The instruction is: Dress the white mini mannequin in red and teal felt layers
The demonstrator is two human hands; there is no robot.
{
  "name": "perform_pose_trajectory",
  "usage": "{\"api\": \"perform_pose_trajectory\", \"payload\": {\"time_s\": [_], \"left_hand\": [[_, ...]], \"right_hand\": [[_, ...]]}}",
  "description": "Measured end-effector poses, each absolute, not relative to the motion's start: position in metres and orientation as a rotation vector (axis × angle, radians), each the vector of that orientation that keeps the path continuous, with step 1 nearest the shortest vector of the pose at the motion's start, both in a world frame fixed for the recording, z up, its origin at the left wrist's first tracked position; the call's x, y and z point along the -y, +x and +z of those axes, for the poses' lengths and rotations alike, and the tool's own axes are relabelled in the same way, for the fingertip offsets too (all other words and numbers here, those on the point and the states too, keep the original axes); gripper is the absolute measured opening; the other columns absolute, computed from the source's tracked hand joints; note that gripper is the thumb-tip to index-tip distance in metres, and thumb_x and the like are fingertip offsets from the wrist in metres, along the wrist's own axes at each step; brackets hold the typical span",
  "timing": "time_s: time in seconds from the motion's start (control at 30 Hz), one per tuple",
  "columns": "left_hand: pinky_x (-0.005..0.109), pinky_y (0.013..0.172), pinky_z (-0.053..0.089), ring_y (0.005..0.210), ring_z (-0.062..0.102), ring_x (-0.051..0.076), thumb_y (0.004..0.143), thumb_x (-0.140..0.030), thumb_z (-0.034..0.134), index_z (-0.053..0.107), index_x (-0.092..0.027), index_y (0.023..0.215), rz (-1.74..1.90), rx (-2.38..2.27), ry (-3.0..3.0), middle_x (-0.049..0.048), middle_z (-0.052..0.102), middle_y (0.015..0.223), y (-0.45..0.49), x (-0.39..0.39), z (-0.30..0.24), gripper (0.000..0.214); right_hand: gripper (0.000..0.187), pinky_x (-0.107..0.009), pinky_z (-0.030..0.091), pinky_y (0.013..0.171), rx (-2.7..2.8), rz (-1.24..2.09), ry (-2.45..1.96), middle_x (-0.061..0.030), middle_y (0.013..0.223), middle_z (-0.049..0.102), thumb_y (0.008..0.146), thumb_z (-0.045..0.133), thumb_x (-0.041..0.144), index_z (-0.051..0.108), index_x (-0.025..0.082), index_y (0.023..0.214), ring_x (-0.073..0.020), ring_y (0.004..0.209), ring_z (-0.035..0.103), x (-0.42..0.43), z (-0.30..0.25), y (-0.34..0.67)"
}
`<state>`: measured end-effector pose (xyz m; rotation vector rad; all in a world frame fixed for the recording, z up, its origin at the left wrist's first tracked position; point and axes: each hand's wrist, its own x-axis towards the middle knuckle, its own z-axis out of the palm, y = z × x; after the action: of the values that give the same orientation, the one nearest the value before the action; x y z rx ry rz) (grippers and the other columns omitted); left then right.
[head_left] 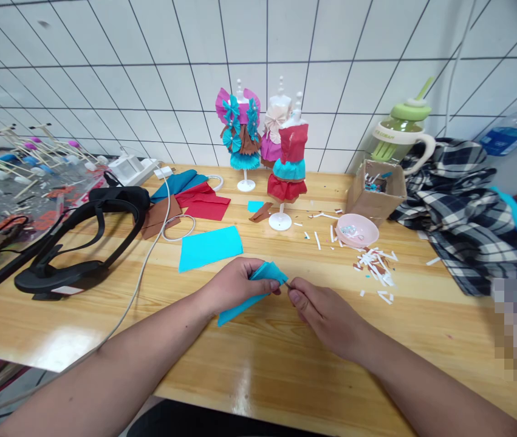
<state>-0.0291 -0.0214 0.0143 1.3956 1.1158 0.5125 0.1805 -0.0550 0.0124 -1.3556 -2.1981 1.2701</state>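
My left hand [235, 285] is closed on a folded piece of cyan paper [258, 290], held just above the wooden table [258, 358]. My right hand [326, 315] is pinched at the paper's right tip, gripping something thin I cannot make out. A flat cyan sheet [210, 247] lies just behind my left hand. Three small mannequins in paper dresses stand at the back: a pink and teal one [239, 130], a cream and magenta one [274, 130], and a red and teal one [289, 164].
A black headset [80, 243] and a white cable [149, 255] lie at left. Red, brown and teal paper sheets [194, 200] sit behind. A pink bowl [357, 229], white paper scraps [374, 264], a cardboard box [376, 191], a green mug [401, 136] and plaid cloth [463, 212] are at right.
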Motion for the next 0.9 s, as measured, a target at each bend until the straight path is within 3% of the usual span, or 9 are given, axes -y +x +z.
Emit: {"api": "perform_pose_trajectory", "payload": {"time_s": [0.33,0.9], "left_hand": [[0.023,0.072,0.049,0.076,0.067,0.014,0.076,-0.031,0.071,0.072,-0.017,0.082,0.53,-1.116,1.398,-0.0003,0.075,0.084,-0.0289,0.0215,0.015,0.015],[0.021,0.066,0.046,0.073,0.064,0.012,0.077,-0.031,0.071,0.072,-0.017,0.08,0.568,-1.094,1.371,-0.0003,0.074,0.082,-0.0291,0.0219,0.0151,0.015]], "right_hand": [[0.031,-0.025,0.031,0.059,2.207,1.283,-1.354,0.0023,0.066,0.052,0.1,0.027,0.04,0.053,0.023,0.104,-0.0142,0.059,0.046,0.0541,0.0125,0.1793],[0.033,-0.025,0.03,0.057,2.142,1.296,-1.347,0.0042,0.06,0.047,0.099,0.029,0.044,0.053,0.022,0.09,-0.0137,0.057,0.048,0.0519,0.0131,0.1792]]}}
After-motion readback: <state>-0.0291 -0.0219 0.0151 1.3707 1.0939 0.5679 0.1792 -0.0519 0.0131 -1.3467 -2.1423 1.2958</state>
